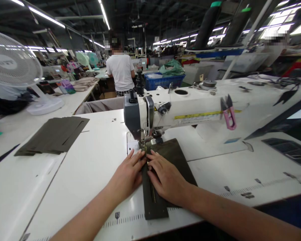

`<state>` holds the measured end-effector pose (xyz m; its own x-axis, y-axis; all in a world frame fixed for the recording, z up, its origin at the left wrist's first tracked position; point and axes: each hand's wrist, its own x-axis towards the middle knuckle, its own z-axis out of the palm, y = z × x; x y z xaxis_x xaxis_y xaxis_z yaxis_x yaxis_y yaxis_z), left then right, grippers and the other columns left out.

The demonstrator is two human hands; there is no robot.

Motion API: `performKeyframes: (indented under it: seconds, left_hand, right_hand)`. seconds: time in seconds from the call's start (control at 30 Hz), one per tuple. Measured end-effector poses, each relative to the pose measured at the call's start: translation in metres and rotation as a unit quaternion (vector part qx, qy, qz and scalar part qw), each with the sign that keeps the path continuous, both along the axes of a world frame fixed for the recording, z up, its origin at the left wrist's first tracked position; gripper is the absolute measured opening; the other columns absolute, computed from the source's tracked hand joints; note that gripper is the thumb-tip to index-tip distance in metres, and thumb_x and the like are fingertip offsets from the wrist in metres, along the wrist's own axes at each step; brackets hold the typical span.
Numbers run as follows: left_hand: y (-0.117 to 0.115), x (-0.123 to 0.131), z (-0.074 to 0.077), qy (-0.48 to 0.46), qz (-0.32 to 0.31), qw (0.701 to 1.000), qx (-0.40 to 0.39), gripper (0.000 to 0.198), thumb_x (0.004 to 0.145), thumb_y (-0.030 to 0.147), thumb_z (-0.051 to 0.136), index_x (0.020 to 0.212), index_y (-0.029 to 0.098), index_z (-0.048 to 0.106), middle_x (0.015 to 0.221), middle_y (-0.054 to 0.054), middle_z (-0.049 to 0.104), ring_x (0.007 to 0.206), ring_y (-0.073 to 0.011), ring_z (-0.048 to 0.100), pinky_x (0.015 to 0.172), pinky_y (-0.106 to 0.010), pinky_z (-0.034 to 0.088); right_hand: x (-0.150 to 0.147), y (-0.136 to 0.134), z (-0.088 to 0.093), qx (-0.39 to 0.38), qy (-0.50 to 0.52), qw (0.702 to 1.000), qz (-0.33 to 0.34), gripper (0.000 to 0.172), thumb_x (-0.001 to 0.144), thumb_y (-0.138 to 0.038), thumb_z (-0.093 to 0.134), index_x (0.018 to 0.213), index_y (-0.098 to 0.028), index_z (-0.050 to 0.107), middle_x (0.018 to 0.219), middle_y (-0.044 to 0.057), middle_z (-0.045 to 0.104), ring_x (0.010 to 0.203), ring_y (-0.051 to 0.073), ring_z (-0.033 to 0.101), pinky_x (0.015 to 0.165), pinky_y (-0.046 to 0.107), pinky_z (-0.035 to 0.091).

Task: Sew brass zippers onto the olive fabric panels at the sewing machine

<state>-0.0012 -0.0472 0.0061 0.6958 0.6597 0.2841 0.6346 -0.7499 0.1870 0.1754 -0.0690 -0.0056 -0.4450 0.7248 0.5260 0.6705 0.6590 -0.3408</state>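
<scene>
Dark-olive cloth (160, 208) with a zip (153, 193) is laid on the bench (95, 150), far end under the sewing machine (200, 102); stitching apparently being guided. Pressed by left hand (127, 170) and right hand (169, 180); whether fingers are pinched cannot be told. Steady feeding seems called for.

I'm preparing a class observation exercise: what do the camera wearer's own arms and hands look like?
The left hand and right hand are ungloved. The left forearm and right forearm are bare, with no sleeve, watch or bracelet visible.
</scene>
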Motion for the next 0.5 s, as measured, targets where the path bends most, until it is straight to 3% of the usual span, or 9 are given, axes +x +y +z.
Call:
performKeyframes:
  seconds: [0.07, 0.13, 0.27, 0.5]
  left_hand:
    - [0.0011, -0.0010, 0.0015, 0.005, -0.003, 1.000, 0.006, 0.050, 0.071, 0.006, 0.044, 0.121, 0.010, 0.045, 0.129, -0.016, 0.047, 0.125, -0.0244, 0.037, 0.106, -0.050, 0.027]
    - [0.0018, -0.0011, 0.0024, 0.011, -0.007, 1.000, 0.008, 0.049, 0.070, 0.006, 0.044, 0.119, 0.009, 0.047, 0.128, -0.017, 0.048, 0.124, -0.0245, 0.038, 0.106, -0.050, 0.027]
    - [0.0028, -0.0002, 0.0021, 0.022, -0.010, 1.000, 0.010, 0.050, 0.068, 0.005, 0.042, 0.117, 0.010, 0.049, 0.127, -0.016, 0.048, 0.123, -0.0243, 0.039, 0.106, -0.050, 0.026]
    - [0.0057, -0.0005, 0.0023, 0.025, -0.017, 0.999, 0.015, 0.046, 0.071, 0.007, 0.043, 0.117, 0.011, 0.050, 0.127, -0.014, 0.050, 0.123, -0.0226, 0.040, 0.107, -0.045, 0.027]
  right_hand:
    - [0.0004, -0.0010, 0.0029, -0.012, 0.049, 0.999, 0.001, 0.016, 0.078, -0.012, 0.041, 0.088, -0.012, 0.053, 0.104, 0.017, 0.059, 0.107, 0.025, 0.052, 0.093, 0.042, 0.044]
    - [0.0007, -0.0016, 0.0041, -0.016, 0.062, 0.998, -0.008, 0.019, 0.077, -0.012, 0.041, 0.092, -0.012, 0.053, 0.106, 0.018, 0.059, 0.106, 0.024, 0.052, 0.092, 0.042, 0.045]
    - [-0.0009, -0.0012, 0.0016, -0.007, -0.014, 0.999, -0.032, 0.032, 0.084, -0.017, 0.040, 0.109, -0.002, 0.053, 0.121, 0.023, 0.051, 0.120, 0.029, 0.041, 0.099, 0.046, 0.038]
    - [-0.0031, 0.0011, -0.0005, -0.007, -0.081, 0.996, -0.029, 0.037, 0.087, -0.017, 0.037, 0.112, 0.003, 0.055, 0.123, 0.024, 0.050, 0.123, 0.029, 0.037, 0.102, 0.044, 0.034]
